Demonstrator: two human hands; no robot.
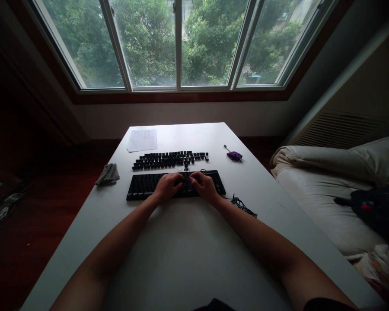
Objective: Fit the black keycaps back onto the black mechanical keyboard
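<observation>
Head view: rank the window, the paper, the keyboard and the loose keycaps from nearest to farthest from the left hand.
1. Keyboard: directly under the left hand.
2. Loose keycaps: in rows just beyond the keyboard.
3. Paper: at the far left corner of the table.
4. Window: past the far edge.

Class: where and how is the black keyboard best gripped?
Probably grip the black keyboard by its two short ends, coming from left and right together: it's a long, flat slab lying crosswise. Mind the bunched cable near its right end.
</observation>
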